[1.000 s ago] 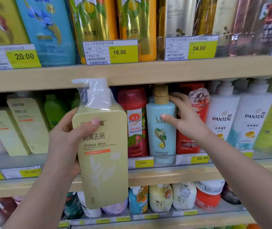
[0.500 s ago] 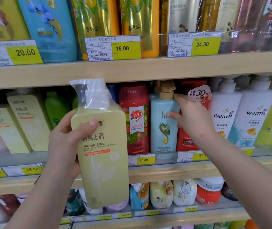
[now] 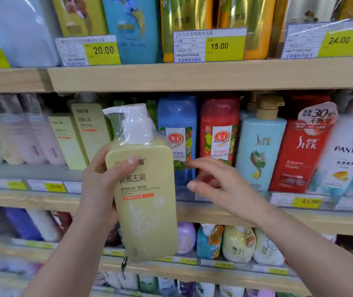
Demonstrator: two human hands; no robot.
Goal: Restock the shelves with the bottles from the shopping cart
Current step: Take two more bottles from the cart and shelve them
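My left hand (image 3: 101, 181) grips a pale green pump bottle (image 3: 147, 202) upright in front of the middle shelf (image 3: 300, 219); its white pump is wrapped in clear plastic. My right hand (image 3: 216, 185) hovers with loose fingers, holding nothing, in front of the blue bottle (image 3: 177, 136) and the red bottle (image 3: 219, 129). A light blue bottle with a tan pump (image 3: 259, 151) stands just to its right. Matching pale green bottles (image 3: 90, 127) stand on the shelf to the left of the held one.
The middle shelf also carries a red Slek bottle (image 3: 297, 155) and white Pantene bottles (image 3: 347, 159) at right, pastel bottles at left. The top shelf (image 3: 192, 76) holds tall bottles behind price tags. Small bottles fill the lower shelf (image 3: 235, 243).
My right hand let go of the light blue bottle and moved left and down, in front of the red and blue bottles. The view shifted left; the held green bottle stays in my left hand.
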